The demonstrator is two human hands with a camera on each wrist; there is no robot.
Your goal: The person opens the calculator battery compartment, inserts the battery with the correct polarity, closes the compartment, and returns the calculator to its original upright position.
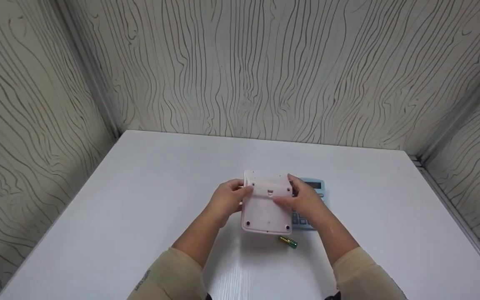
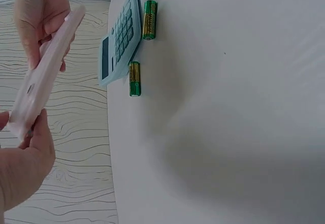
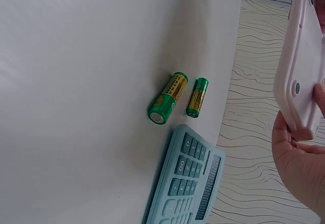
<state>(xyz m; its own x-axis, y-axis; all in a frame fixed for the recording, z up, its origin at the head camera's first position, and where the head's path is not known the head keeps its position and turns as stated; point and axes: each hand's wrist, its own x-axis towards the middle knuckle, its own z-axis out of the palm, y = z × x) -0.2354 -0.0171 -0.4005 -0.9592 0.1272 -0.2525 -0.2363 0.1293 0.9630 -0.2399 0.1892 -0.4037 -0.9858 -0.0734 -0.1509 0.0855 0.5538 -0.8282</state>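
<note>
A pale pink calculator (image 1: 267,212) is held up off the table, its back facing the head camera; its front is hidden there. My left hand (image 1: 225,200) grips its left edge, thumb on the back. The right hand (image 1: 306,202) holds the right edge, with the thumb near the small latch (image 1: 270,192) in the middle. Below and behind it, a light blue calculator (image 3: 177,178) lies keys up, partly covered in the head view. Two green and gold batteries, one larger battery (image 3: 168,98) and another battery (image 3: 197,97), lie beside it in the wrist views.
A white table (image 1: 148,200) carries everything. Wood-grain patterned panels, including a back wall (image 1: 240,71) and a left wall (image 1: 19,137), enclose it.
</note>
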